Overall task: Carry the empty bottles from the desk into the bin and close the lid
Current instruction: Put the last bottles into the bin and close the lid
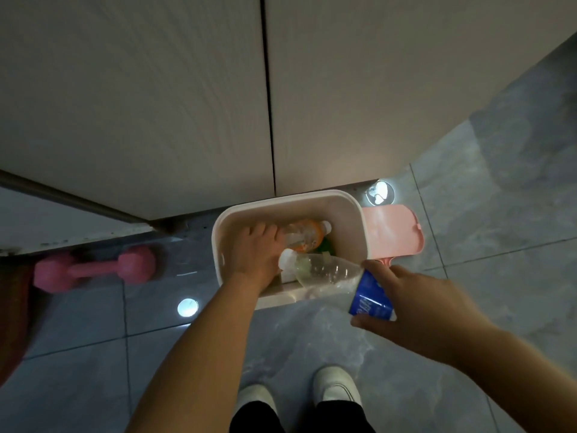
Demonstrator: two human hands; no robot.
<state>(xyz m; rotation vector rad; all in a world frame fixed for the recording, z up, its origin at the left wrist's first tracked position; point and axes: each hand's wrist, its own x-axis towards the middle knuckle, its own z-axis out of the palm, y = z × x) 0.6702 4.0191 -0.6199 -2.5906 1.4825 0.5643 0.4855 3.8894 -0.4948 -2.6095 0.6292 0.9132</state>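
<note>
A white bin (349, 207) stands on the floor against a cabinet, its pink lid (393, 229) swung open to the right. My left hand (256, 251) reaches down inside the bin and touches the bottom end of a clear bottle with an orange label (307, 235) lying there; whether the fingers grip it is hidden. My right hand (415, 301) holds a clear bottle with a blue label (331, 273) by its base, tilted with its white cap pointing into the bin over the front rim. Something green lies under the bottles.
A pink dumbbell (93, 270) lies on the grey tiled floor to the left of the bin. Pale cabinet doors (187, 104) rise behind the bin. My two white shoes (337, 385) stand just in front of it.
</note>
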